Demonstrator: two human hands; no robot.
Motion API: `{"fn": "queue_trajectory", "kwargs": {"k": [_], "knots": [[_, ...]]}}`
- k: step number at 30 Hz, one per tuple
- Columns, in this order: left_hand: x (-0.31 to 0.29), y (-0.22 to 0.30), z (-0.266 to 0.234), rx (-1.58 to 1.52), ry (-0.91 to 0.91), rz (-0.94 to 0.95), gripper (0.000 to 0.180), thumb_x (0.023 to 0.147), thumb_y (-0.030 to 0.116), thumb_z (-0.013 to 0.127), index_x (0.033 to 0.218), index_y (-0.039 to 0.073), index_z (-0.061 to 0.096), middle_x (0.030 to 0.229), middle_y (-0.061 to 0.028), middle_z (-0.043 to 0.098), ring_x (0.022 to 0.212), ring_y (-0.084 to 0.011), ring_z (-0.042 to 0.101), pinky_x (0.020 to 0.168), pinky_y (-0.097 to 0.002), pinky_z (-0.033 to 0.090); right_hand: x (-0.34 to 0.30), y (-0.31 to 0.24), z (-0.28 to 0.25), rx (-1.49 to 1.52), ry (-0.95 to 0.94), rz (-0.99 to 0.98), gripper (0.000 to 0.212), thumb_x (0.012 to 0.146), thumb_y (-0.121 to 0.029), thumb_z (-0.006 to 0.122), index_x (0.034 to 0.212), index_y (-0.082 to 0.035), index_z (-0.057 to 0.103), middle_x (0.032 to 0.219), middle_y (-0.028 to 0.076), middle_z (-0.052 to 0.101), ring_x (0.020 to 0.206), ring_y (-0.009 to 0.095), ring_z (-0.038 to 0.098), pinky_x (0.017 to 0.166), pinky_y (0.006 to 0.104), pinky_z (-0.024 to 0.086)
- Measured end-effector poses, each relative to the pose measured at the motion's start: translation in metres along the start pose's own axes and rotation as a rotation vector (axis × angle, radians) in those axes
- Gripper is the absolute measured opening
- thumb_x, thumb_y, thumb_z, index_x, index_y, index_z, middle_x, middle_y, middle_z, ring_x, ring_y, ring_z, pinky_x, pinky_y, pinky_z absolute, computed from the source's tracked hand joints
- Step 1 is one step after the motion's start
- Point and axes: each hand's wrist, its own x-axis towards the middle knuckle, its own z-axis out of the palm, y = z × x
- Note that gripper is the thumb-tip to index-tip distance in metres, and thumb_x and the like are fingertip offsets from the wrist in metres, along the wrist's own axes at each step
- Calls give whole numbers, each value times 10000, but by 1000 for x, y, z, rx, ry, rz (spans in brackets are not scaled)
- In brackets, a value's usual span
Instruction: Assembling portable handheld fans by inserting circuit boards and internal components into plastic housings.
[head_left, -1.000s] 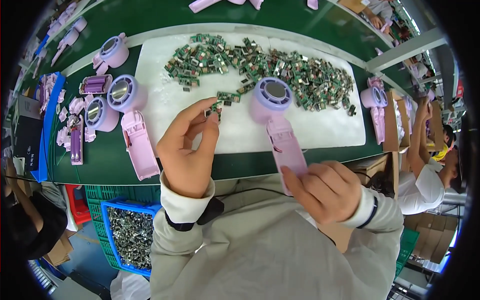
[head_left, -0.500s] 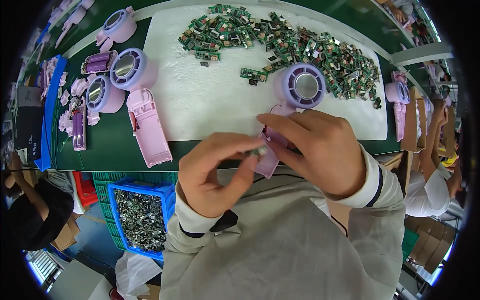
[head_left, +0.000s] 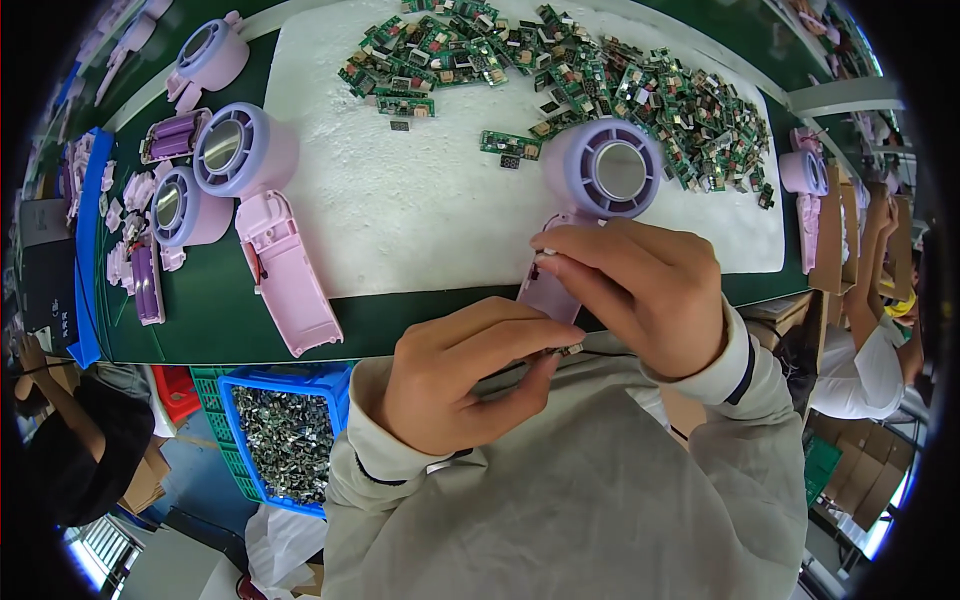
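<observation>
L hand point(head_left: 475, 375) pinched a small part, appar. a circuit board point(head_left: 570, 349), low-ctr of frame. R hand point(head_left: 650, 295) pinched a tiny pale piece point(head_left: 547, 252), ID unclear, near ctr, above pink handle point(head_left: 540, 292) of lilac fan point(head_left: 603, 170). Light, edge-only hold seemed advisable.

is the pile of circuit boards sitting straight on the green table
No, the circuit boards lie on a white sheet spread over the green table.

the fan point(head_left: 575, 198) is lilac and pink.
</observation>
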Motion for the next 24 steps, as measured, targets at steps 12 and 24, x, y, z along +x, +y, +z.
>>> {"fn": "queue_trajectory", "kwargs": {"k": [12,24], "knots": [[0,1,-1,-56,-6,-108,350,776,-161,642,1099,-40,700,985,-160,721,826,-198,724,724,-276,593,10,13,-10,15,-162,-100,293,817,-23,766,1105,-75,742,860,99,726,700,247,708,591,316,556],[6,4,9,-421,535,-335,328,914,-93,662,1234,-27,634,1034,-69,702,925,-119,684,792,-248,581,3,2,16,150,81,132,200,811,-18,770,1008,-48,773,797,93,724,630,191,684,568,295,534]]}}
